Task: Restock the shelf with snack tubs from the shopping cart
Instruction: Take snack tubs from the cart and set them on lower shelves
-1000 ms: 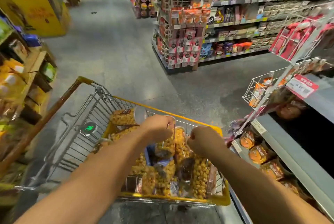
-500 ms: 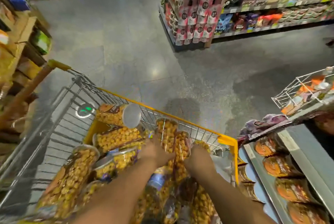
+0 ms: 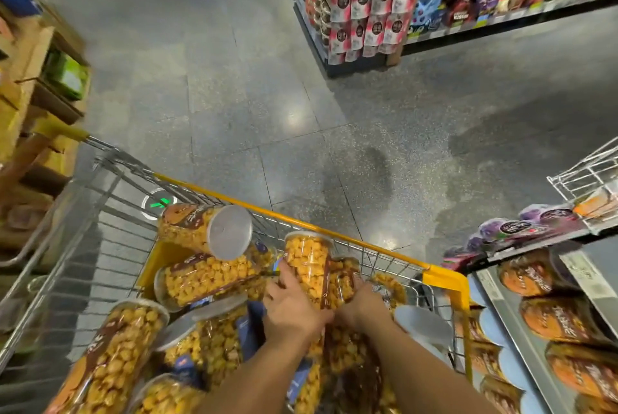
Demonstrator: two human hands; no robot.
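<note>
Tubs (image 3: pixel 207 276) crowd the cart (image 3: pixel 441 276) around our hands; our left hand (image 3: pixel 294 308) grips an upright tub (image 3: pixel 309 263), our right hand (image 3: pixel 364 308) curls round the next tub (image 3: pixel 346 276). Right of them, the shelf (image 3: pixel 511 323) looks part-filled; most restocking remains.

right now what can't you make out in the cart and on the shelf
Head view only.
Right hand: fingers hidden under its own back; grip unclear.
Upright tub label: blurred, partly behind left hand.
Shopping cart floor: buried under tubs.
Shelf: cut by right edge.
</note>
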